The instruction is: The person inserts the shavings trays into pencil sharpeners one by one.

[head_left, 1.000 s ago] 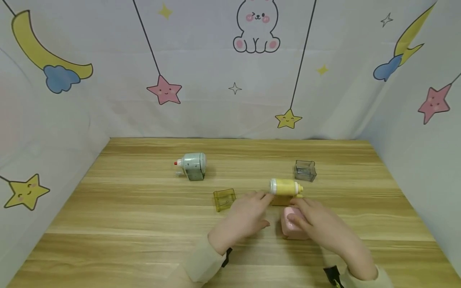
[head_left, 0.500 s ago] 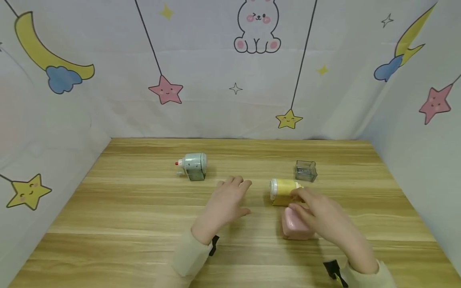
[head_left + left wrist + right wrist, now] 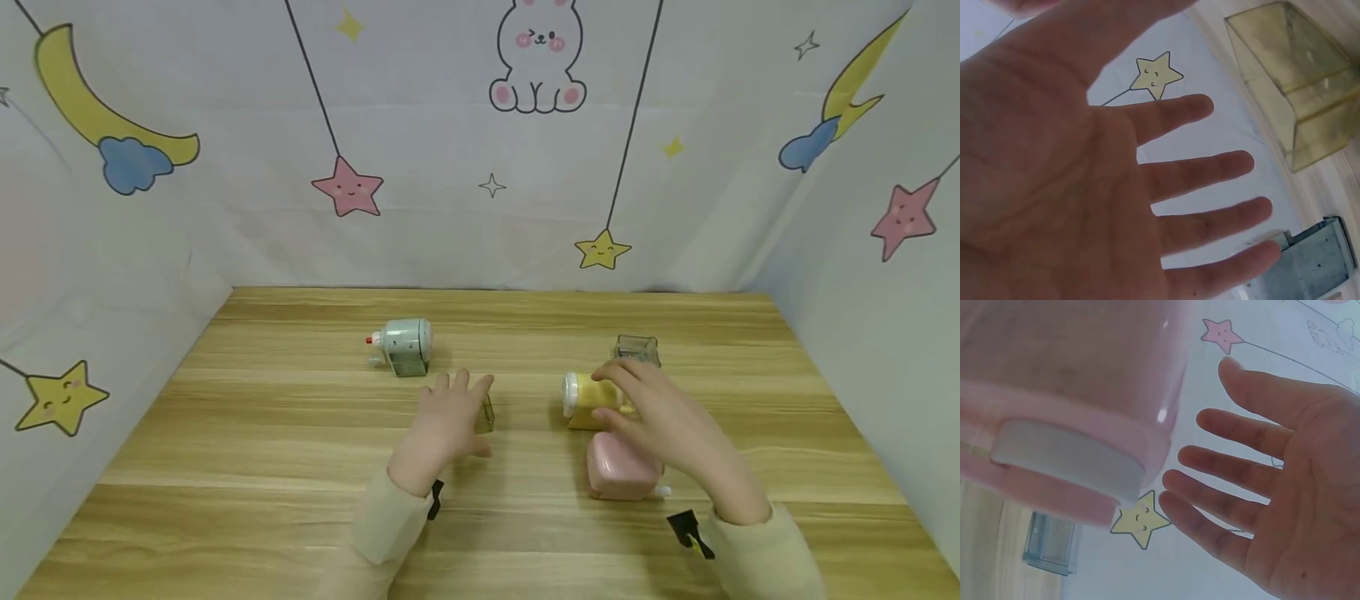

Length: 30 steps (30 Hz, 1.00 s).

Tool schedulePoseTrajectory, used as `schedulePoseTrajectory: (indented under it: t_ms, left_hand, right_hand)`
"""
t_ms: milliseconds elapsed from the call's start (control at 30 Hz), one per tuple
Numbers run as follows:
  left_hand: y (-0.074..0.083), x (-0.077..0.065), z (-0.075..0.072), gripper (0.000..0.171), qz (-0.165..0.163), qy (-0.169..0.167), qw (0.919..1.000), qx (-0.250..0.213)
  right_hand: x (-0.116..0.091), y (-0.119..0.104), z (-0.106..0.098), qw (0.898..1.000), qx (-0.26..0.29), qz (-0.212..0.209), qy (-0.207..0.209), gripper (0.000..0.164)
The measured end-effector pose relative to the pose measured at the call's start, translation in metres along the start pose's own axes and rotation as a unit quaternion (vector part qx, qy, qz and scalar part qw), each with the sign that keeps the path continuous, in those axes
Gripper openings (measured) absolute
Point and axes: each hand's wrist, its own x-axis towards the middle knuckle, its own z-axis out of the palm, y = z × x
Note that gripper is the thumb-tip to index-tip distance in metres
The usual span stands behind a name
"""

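My left hand [image 3: 438,425] is over the table with its fingers spread, holding nothing. A clear yellow box [image 3: 487,415], partly hidden behind that hand in the head view, lies just past it; the left wrist view shows the box [image 3: 1297,81] apart from the fingers. My right hand [image 3: 663,408] hovers at the yellow crank pencil sharpener [image 3: 580,407], thumb and fingers apart and partly covering its right end. Nearer to me stands a pink crank pencil sharpener [image 3: 618,467], large in the right wrist view, where my hand [image 3: 1291,487] shows loosely extended fingers.
A grey-green crank pencil sharpener [image 3: 407,346] stands at the back left of the wooden table [image 3: 262,433]. Behind my right hand is a clear grey box [image 3: 636,347], partly covered. A white printed cloth [image 3: 420,250] encloses the back and sides.
My left hand has moved left from beside the yellow pencil sharpener to over the clear yellow box. My right hand has risen away from the pink sharpener and gone over the yellow one.
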Motion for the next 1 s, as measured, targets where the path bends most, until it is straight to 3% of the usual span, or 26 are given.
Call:
schedulePoseTrajectory:
  t_ms: [200, 367, 700, 1000]
  left_hand:
    - [-0.010, 0.003, 0.003, 0.096, -0.030, -0.011, 0.9995, 0.002]
    - [-0.017, 0.004, 0.004, 0.093, -0.036, -0.018, 0.9992, -0.008]
    - [-0.023, 0.005, 0.004, 0.076, -0.026, -0.018, 0.9988, -0.037]
    - [-0.025, 0.008, 0.006, 0.071, -0.019, -0.027, 0.9987, -0.040]
  right_hand:
    - [0.017, 0.000, 0.000, 0.999, -0.003, 0.003, -0.050, 0.052]
    - [0.026, 0.001, 0.002, 0.997, -0.007, 0.009, -0.083, 0.054]
    - [0.032, 0.005, 0.009, 0.996, -0.026, 0.007, -0.091, 0.057]
    - [0.035, 0.007, 0.013, 0.995, -0.038, 0.012, -0.095, 0.060]
